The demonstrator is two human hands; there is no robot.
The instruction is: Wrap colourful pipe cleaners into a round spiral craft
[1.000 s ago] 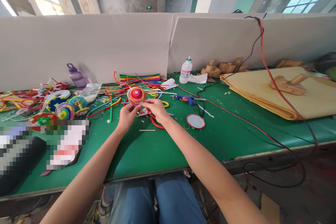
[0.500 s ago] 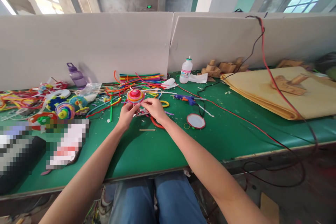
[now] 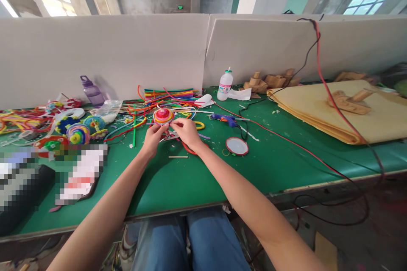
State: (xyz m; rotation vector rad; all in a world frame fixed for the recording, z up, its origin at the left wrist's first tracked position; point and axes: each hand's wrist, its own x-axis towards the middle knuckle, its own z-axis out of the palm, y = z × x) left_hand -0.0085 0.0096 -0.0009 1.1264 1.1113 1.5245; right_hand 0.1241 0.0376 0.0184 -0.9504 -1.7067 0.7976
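My knees in blue jeans (image 3: pixel 190 241) sit under the edge of the green table (image 3: pixel 178 186), and both my forearms reach out over its bare near part. My left hand (image 3: pixel 152 136) and right hand (image 3: pixel 187 130) are closed on the lower rim of a spiral disc of coloured pipe cleaners (image 3: pixel 163 116), pinched between fingertips and held just above the table, tilted up toward me. Under my hands lie a red loop (image 3: pixel 190 150) and a small stick (image 3: pixel 178 157); to the right, a round red-rimmed lid (image 3: pixel 237 146) and a blue glue gun (image 3: pixel 224 119) with its cord. Left of me — finished coiled pieces (image 3: pixel 78 133). Farther back lie a heap of pipe cleaners (image 3: pixel 168 95), a purple bottle (image 3: pixel 90 89), a white glue bottle (image 3: pixel 225 84) and cardboard sheets (image 3: pixel 349 114). A white partition (image 3: pixel 127 51) closes the table off — concrete pillars and windows rise beyond.
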